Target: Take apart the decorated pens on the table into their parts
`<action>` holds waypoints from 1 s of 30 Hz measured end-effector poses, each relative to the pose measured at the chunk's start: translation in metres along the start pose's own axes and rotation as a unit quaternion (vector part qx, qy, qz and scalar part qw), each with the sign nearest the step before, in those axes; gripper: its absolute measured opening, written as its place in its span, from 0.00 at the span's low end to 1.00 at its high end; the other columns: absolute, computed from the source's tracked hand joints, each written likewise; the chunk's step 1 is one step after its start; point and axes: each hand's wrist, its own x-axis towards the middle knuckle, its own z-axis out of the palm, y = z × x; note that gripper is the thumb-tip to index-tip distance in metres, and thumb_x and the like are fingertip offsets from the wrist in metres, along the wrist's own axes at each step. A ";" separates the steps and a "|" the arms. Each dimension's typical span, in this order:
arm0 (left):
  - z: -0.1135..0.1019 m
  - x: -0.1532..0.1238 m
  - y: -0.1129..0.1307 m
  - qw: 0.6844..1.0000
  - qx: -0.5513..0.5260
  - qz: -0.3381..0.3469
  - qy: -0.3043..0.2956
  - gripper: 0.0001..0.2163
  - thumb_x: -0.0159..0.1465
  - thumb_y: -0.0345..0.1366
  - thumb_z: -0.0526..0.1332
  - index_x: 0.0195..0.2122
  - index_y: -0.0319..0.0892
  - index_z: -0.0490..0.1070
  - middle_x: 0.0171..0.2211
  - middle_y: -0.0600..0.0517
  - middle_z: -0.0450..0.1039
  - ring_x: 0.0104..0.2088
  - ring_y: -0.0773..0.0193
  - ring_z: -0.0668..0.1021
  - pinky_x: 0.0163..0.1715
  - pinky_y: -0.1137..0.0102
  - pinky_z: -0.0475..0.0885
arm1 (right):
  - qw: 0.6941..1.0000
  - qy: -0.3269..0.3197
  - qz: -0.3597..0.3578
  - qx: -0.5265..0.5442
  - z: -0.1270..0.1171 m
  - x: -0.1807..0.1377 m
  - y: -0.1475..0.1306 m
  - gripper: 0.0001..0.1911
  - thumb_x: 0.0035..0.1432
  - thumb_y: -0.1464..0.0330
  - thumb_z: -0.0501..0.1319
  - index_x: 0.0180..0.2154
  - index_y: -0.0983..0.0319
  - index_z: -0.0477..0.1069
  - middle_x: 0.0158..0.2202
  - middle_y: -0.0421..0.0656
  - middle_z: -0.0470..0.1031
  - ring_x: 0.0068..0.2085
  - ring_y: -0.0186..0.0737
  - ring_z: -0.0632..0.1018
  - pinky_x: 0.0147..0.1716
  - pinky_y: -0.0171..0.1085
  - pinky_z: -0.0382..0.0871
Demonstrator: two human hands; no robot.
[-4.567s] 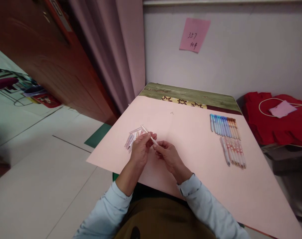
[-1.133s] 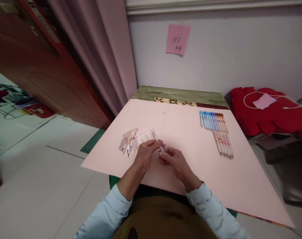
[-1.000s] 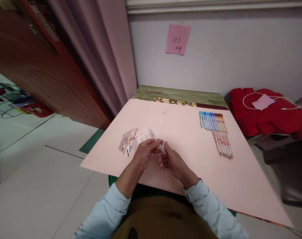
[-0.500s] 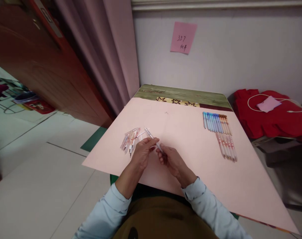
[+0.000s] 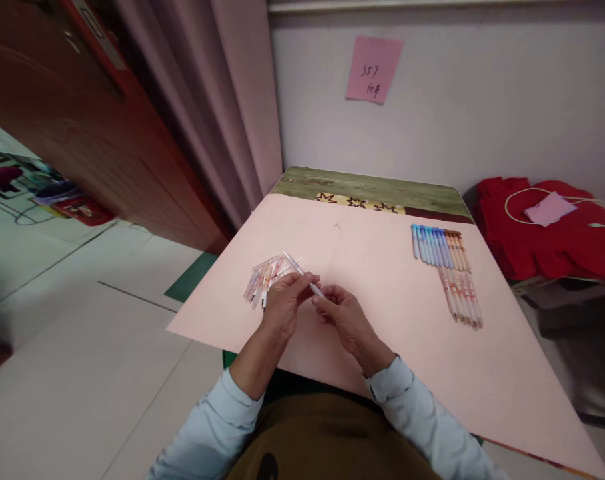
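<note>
A white pen (image 5: 293,263) slants up and to the left between my hands, above the near-middle of the table. My left hand (image 5: 283,305) pinches it around the middle with thumb and fingers. At the pen's lower end, the thumb and curled fingers of my right hand (image 5: 347,319) close on the tip. Just left of my left hand lies a loose pile of pens and pen parts (image 5: 256,283), white, clear and pinkish. Part of that pile is hidden behind the hand and the held pen.
A pink sheet (image 5: 382,347) covers most of the table. On its right side lie a row of blue-to-orange pens (image 5: 440,247) and, below it, several clear-pink pens (image 5: 462,298). Red cloth (image 5: 512,247) with a white cable sits beyond the right edge; a wooden door (image 5: 147,153) stands left.
My right hand has slid to the pen's lower end, its fingers loosening and shifting. The pen's upper tip has moved slightly left and up. The view has shifted a little.
</note>
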 end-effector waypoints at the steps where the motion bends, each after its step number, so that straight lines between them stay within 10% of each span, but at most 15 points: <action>1: 0.000 0.001 0.000 1.000 0.000 -0.001 0.000 0.14 0.47 0.40 0.75 0.26 0.37 0.74 0.31 0.46 0.79 0.30 0.63 0.78 0.37 0.65 0.72 | 1.000 0.003 -0.009 -0.010 0.000 0.000 0.000 0.24 0.36 0.60 0.78 0.32 0.62 0.71 0.26 0.36 0.72 0.26 0.30 0.71 0.26 0.31 0.65; 8: -0.001 0.004 -0.003 0.999 0.043 0.000 -0.006 0.15 0.48 0.43 0.74 0.26 0.37 0.74 0.25 0.50 0.76 0.22 0.70 0.72 0.29 0.69 0.68 | 0.989 -0.072 0.123 -0.025 -0.002 0.005 -0.001 0.30 0.54 0.41 0.60 0.32 0.64 0.75 0.18 0.36 0.67 0.16 0.27 0.63 0.15 0.30 0.52; 19: -0.001 0.007 -0.003 0.997 0.025 0.052 0.058 0.16 0.47 0.42 0.75 0.25 0.37 0.73 0.25 0.50 0.76 0.21 0.74 0.68 0.22 0.73 0.60 | 0.997 0.051 -0.028 -0.052 -0.001 0.000 0.000 0.22 0.36 0.58 0.77 0.29 0.63 0.72 0.21 0.36 0.72 0.22 0.30 0.70 0.22 0.33 0.62; 30: -0.030 0.015 0.031 0.993 0.000 0.092 0.071 0.19 0.51 0.43 0.73 0.35 0.37 0.69 0.21 0.54 0.74 0.16 0.73 0.70 0.15 0.78 0.62 | 0.993 0.015 -0.017 -0.115 -0.013 0.000 -0.001 0.21 0.47 0.52 0.71 0.28 0.63 0.71 0.23 0.39 0.73 0.21 0.30 0.70 0.21 0.31 0.63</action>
